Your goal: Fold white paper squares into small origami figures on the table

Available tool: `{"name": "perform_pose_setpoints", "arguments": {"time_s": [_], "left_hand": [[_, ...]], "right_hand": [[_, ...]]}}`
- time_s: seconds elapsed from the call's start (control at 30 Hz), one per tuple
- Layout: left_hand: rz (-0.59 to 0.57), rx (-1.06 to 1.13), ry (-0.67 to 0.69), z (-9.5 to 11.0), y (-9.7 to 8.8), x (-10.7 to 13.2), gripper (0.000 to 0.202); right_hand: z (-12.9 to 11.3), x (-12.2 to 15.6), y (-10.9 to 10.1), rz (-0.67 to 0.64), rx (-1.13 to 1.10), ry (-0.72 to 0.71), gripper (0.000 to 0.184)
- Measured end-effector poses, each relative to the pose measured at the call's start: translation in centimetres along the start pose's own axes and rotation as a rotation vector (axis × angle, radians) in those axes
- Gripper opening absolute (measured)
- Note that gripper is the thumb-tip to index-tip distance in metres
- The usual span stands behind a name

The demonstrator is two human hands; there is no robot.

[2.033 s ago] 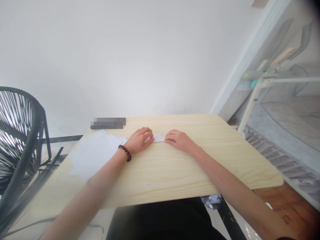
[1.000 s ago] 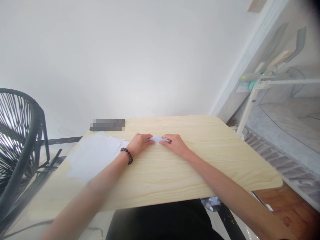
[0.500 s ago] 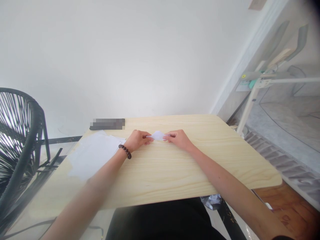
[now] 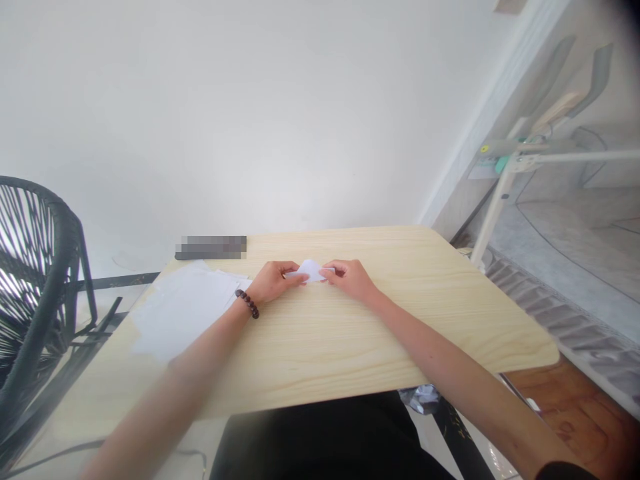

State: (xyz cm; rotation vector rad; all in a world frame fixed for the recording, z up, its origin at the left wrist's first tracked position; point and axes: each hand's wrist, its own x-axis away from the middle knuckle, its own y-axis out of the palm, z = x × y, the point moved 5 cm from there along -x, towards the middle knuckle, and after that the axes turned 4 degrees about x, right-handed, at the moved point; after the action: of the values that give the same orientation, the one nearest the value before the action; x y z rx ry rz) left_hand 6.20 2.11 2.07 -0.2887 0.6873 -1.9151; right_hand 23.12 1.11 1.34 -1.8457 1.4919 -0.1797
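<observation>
A small piece of folded white paper (image 4: 311, 271) is held between my two hands over the middle of the wooden table (image 4: 320, 340). My left hand (image 4: 276, 280) pinches its left end between thumb and fingers; a dark bead bracelet (image 4: 247, 303) circles that wrist. On the other side, my right hand (image 4: 349, 277) grips the right end the same way. The paper's middle rises to a rounded point between the fingertips. Its finer folds are too small to make out, and both ends are partly hidden by my fingers.
Loose white sheets (image 4: 185, 310) lie on the table's left part. Behind them, a dark, blurred-out box (image 4: 211, 248) sits by the wall. A dark woven chair (image 4: 45, 280) stands at left, and a white metal frame (image 4: 500, 200) at right.
My fingers have shifted slightly on the paper, and the hands sit a little closer together. The whole view has drifted slightly.
</observation>
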Motion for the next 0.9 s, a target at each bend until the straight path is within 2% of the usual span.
{"name": "perform_pose_setpoints", "arguments": {"time_s": [0.2, 0.37, 0.57, 0.73, 0.9], "left_hand": [[-0.039, 0.053, 0.078, 1.2, 1.1, 0.2, 0.038], [-0.056, 0.061, 0.076, 1.5, 1.1, 0.4, 0.037], [-0.066, 0.043, 0.072, 1.4, 1.1, 0.3, 0.039], [-0.175, 0.043, 0.065, 0.9, 0.8, -0.1, 0.034], [-0.209, 0.053, 0.014, 0.2, 0.5, -0.2, 0.031]], "right_hand": [[-1.3, 0.2, 0.5, 0.001, 0.107, -0.105, 0.027], [-1.4, 0.1, 0.5, -0.036, 0.122, -0.117, 0.031], [-1.2, 0.2, 0.3, -0.069, 0.034, -0.055, 0.032], [-0.6, 0.2, 0.3, -0.077, -0.079, 0.027, 0.031], [0.2, 0.1, 0.1, -0.055, -0.144, 0.089, 0.034]]}}
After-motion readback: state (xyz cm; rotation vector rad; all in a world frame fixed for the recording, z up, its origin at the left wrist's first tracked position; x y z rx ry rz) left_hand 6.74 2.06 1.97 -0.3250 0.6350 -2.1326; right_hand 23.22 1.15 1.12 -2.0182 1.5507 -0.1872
